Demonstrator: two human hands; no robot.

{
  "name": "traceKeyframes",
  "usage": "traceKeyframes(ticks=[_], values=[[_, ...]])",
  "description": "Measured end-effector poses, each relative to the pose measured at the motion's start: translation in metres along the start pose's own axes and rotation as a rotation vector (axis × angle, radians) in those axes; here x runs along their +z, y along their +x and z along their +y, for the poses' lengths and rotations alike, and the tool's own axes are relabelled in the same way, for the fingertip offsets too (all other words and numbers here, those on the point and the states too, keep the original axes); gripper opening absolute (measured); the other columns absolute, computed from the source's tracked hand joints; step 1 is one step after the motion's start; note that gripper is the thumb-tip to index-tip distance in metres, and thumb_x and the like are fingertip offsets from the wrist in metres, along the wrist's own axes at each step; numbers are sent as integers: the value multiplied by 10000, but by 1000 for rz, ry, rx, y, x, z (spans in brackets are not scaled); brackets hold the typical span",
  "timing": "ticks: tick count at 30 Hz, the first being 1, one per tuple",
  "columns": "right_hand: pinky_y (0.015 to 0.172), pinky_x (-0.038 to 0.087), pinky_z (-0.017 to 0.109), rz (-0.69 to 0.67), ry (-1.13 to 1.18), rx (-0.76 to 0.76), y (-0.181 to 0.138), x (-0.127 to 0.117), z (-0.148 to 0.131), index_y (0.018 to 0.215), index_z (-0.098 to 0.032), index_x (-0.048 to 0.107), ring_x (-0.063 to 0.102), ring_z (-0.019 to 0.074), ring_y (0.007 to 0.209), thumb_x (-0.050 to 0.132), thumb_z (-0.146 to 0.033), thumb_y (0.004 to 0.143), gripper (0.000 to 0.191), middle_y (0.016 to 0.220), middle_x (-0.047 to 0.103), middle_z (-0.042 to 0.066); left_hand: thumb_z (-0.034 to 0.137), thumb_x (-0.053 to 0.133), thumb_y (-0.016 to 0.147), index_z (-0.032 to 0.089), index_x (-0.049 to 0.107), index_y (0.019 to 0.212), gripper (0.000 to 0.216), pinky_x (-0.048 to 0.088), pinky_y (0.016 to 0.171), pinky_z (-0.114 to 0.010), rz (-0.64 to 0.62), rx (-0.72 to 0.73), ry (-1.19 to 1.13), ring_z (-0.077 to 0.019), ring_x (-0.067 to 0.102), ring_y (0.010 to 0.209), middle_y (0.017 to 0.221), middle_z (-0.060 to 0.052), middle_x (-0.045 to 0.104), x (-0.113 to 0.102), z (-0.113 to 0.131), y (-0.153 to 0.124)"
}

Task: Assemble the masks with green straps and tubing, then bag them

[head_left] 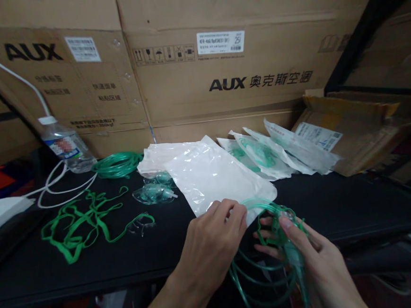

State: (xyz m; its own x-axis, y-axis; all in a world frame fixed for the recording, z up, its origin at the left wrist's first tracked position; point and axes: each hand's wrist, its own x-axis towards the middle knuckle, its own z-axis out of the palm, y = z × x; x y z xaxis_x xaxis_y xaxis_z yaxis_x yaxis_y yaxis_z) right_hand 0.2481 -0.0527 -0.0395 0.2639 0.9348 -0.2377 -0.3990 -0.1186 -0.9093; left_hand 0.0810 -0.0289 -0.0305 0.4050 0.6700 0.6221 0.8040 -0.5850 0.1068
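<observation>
My right hand (pixel 311 255) grips a clear green oxygen mask (pixel 285 226) with its coil of green tubing (pixel 258 282) hanging below the table edge. My left hand (pixel 213 248) pinches the lower edge of an empty clear plastic bag (pixel 214 174) that lies on the black table (pixel 337 205), right beside the mask. The fingers of both hands are closed.
Green elastic straps (pixel 79 225), a coil of green tubing (pixel 117 164), loose clear masks (pixel 155 192) and a water bottle (pixel 66 146) lie left. Several sealed mask packages (pixel 280 155) fan out at the back right. Cardboard boxes (pixel 227 71) wall the back; white cables (pixel 57 187) run left.
</observation>
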Motion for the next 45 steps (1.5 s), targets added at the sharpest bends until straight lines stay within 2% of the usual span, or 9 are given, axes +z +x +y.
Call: traceKeyframes(ticks=[10, 16, 20, 25, 29, 33, 36, 41, 45], values=[[537, 563, 263, -85, -401, -205, -11, 2, -10, 1020, -170, 771, 653, 156, 490, 849, -533, 695, 494, 762, 752, 31, 220, 544, 1003, 223, 626, 1166, 183, 458, 458, -240, -11, -66, 22, -167, 677, 742, 919, 1, 671, 0, 4, 6], [527, 585, 268, -192, -139, 33, 0, 6, -8, 1062, -157, 757, 715, 235, 750, 858, -498, 719, 494, 931, 764, 79, 187, 452, 1044, 185, 640, 1115, 201, 534, 579, -227, 65, 7, -97, -149, 672, 775, 916, -12, 669, 3, 6, 3], [506, 556, 233, -243, -5, 138, 9, 8, 0, 1194, -180, 696, 655, 159, 624, 850, -458, 756, 541, 904, 748, 43, 203, 471, 1046, 176, 640, 1134, 192, 568, 684, -228, 88, 41, -175, -145, 668, 809, 929, -20, 670, 6, 10, 0], [446, 458, 180, -288, 179, 149, 14, 10, 2, 1048, -205, 721, 590, 121, 572, 807, -439, 795, 355, 791, 703, 0, 188, 499, 1027, 165, 640, 1129, 176, 594, 695, -264, 36, 29, -178, -175, 665, 841, 960, -38, 667, 12, 10, 1], [749, 571, 306, -416, 267, 258, 12, 4, -3, 1178, -255, 715, 681, 208, 858, 751, -276, 748, 432, 1102, 736, 42, 193, 465, 1038, 186, 640, 1119, 193, 595, 680, -279, -29, -40, -204, -177, 658, 830, 969, -37, 653, 15, 5, 4], [1007, 498, 413, -438, 252, 205, 10, 3, -2, 1214, -258, 721, 661, 264, 1090, 759, -210, 744, 474, 1191, 730, 60, 219, 457, 1047, 202, 646, 1086, 194, 587, 699, -293, 11, -84, -226, -173, 656, 824, 955, -31, 653, 14, 3, 5], [1054, 474, 437, -411, 237, 129, 11, 4, 5, 1252, -248, 706, 643, 275, 1159, 807, -255, 771, 491, 1235, 717, 81, 212, 479, 1040, 201, 643, 1064, 166, 586, 745, -309, 92, -105, -274, -169, 659, 839, 941, -25, 660, 11, 4, 4], [914, 572, 350, -337, 221, 118, 16, 6, 19, 1156, -214, 742, 718, 213, 941, 848, -351, 783, 412, 1093, 757, 81, 196, 516, 1024, 192, 642, 1042, 127, 581, 770, -302, 172, -83, -323, -163, 657, 847, 929, -22, 669, 6, 14, 4], [796, 605, 295, -225, 212, 134, 20, 12, 24, 917, -189, 776, 694, 161, 708, 942, -375, 632, 378, 870, 765, 31, 207, 504, 1027, 183, 634, 1025, 133, 582, 738, -311, 179, -53, -260, -179, 659, 821, 918, -30, 675, 9, 23, 2]])
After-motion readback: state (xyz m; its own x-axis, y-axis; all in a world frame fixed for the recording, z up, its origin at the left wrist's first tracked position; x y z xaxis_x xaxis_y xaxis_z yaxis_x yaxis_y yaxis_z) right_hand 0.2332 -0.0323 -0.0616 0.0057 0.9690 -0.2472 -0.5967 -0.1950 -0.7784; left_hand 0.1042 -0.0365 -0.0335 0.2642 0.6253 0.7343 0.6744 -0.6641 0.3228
